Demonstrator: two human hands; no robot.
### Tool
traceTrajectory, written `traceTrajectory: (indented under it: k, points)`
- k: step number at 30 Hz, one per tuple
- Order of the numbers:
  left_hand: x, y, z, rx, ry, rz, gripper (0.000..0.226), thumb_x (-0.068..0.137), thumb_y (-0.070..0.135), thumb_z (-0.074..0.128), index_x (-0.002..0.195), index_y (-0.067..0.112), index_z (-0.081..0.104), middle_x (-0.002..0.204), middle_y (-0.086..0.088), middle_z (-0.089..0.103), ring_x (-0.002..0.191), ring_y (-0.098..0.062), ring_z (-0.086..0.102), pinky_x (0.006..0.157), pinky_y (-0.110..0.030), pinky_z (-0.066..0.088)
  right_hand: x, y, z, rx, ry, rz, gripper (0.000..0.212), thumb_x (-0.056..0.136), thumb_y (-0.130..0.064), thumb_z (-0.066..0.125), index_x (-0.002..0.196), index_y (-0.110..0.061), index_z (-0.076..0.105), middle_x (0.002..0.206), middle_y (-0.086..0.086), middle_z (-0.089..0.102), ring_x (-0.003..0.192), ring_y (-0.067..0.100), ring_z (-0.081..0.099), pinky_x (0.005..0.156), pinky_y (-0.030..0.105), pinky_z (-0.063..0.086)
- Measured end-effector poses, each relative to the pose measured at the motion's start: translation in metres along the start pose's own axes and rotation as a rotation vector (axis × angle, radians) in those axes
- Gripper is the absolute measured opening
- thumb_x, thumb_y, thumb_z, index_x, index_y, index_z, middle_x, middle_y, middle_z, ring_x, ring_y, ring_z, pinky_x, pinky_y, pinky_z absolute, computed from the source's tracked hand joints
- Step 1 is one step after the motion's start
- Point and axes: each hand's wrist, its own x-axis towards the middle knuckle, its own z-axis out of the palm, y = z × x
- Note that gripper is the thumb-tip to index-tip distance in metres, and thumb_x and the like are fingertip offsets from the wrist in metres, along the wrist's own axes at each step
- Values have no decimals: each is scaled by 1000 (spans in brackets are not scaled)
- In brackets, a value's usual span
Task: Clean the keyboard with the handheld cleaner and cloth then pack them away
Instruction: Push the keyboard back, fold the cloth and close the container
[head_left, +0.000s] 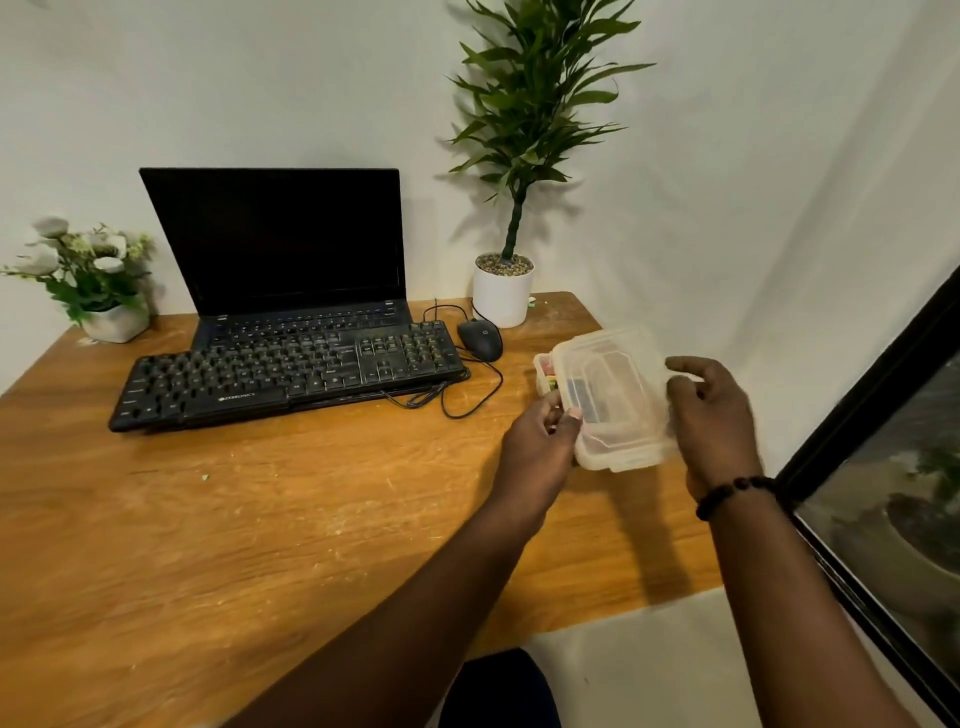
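The keyboard (291, 371) lies on the wooden counter (260, 519), black, resting partly over the base of an open laptop (275, 244) whose screen is dark. Its cable loops beside a black mouse (480, 339) just to its right. A white pot with a tall green plant (511, 156) stands behind the mouse; a small pot of white flowers (88, 275) sits at the counter's far left.

Near the counter's right edge, both hands hold a clear plastic lid (615, 400), tilted above a clear box (545, 374) whose contents are blurred; some pink and yellow shows inside. The left hand (540, 447) has its grip closed on the lid's near left edge, thumb on top. The right hand (711, 410), with a dark bead bracelet (732, 493) at the wrist, grips the lid's right edge
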Motion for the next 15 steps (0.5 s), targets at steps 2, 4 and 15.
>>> traceTrajectory:
  k: [2, 4, 15]
  points:
    - [14, -2, -9, 107, 17, 8, 40, 101, 25, 55, 141, 18, 55, 116, -1, 68, 100, -16, 68, 76, -30, 56, 10, 15, 16, -80, 13, -31, 24, 91, -18, 47, 109, -21, 63, 101, 1, 66, 85, 17, 61, 64, 26, 49]
    - [26, -4, -13, 193, 45, -20, 43, 99, 21, 58, 142, 16, 55, 110, -4, 68, 97, -19, 68, 79, -34, 57, 18, 26, 32, -184, 42, -43, 25, 95, -20, 48, 114, -15, 63, 103, 3, 66, 85, 17, 58, 57, 18, 40]
    - [62, -8, -11, 250, 48, -118, 42, 89, 14, 72, 128, 15, 59, 118, -7, 62, 104, -22, 64, 85, -35, 58, 68, 56, 76, -473, 114, 133, 21, 95, -21, 51, 108, -12, 65, 115, 13, 61, 107, 35, 53, 82, 38, 47]
